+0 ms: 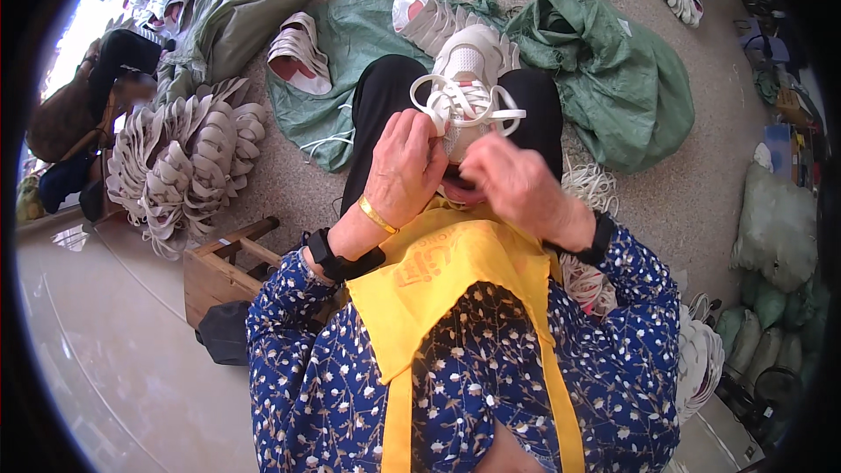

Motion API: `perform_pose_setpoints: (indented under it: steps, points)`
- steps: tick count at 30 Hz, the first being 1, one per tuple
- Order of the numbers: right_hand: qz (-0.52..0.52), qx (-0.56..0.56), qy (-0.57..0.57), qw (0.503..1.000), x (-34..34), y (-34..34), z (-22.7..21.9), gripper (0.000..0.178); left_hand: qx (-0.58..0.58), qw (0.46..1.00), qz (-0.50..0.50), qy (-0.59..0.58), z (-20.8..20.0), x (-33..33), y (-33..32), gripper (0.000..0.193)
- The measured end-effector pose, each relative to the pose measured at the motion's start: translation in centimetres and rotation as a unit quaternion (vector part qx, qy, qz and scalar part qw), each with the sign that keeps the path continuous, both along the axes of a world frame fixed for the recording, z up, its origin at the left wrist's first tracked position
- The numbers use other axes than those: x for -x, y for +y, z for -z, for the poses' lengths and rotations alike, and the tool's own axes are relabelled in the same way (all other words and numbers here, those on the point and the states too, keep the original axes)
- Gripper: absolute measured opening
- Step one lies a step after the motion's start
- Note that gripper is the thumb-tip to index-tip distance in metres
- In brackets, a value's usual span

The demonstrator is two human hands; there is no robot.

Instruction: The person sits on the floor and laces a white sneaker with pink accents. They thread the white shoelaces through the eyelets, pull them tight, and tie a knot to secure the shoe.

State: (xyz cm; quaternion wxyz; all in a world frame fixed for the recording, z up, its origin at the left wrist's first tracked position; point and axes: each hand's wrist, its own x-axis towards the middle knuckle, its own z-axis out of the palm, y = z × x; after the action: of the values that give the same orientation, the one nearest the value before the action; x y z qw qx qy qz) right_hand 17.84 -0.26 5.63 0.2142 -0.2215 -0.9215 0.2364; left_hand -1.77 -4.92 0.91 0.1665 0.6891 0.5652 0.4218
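Observation:
A white sneaker upper (473,60) rests between my knees, its toe pointing away from me and its reddish inside showing at the near end. A white shoelace (509,114) runs through its eyelets and stands up in loose loops on both sides. My left hand (405,165) is closed, thumb and fingertips pinching the lace at the left of the tongue. Close by on the right, my right hand (519,182) hovers over the shoe's opening with curled fingers. It is slightly blurred, and what its fingers hold, if anything, is hidden.
A yellow apron (455,271) covers my lap. Stacked white shoe uppers (188,158) lie to the left, with another stack (300,52) on a green sack (328,22). A bulging green sack (613,79) stands at right. Bundled white laces (589,186) lie beside my right wrist; a wooden stool (219,285) stands left.

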Motion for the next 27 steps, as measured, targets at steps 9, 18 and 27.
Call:
perform_pose_setpoints:
  steps: [9,18,27]
  points:
    - [0.111,0.190,0.035,0.975,1.3,0.8,0.4,0.009,0.002,1.000,0.000,-0.011,0.4,0.4,-0.1,0.018]
    - [0.139,0.075,-0.064,0.985,3.2,1.5,1.9,0.012,0.010,1.000,-0.012,-0.026,0.6,0.4,-0.1,0.016]
    - [0.088,0.193,-0.122,0.970,-2.1,0.7,-3.4,0.007,0.023,0.996,-0.008,-0.087,1.2,0.2,-0.1,0.017]
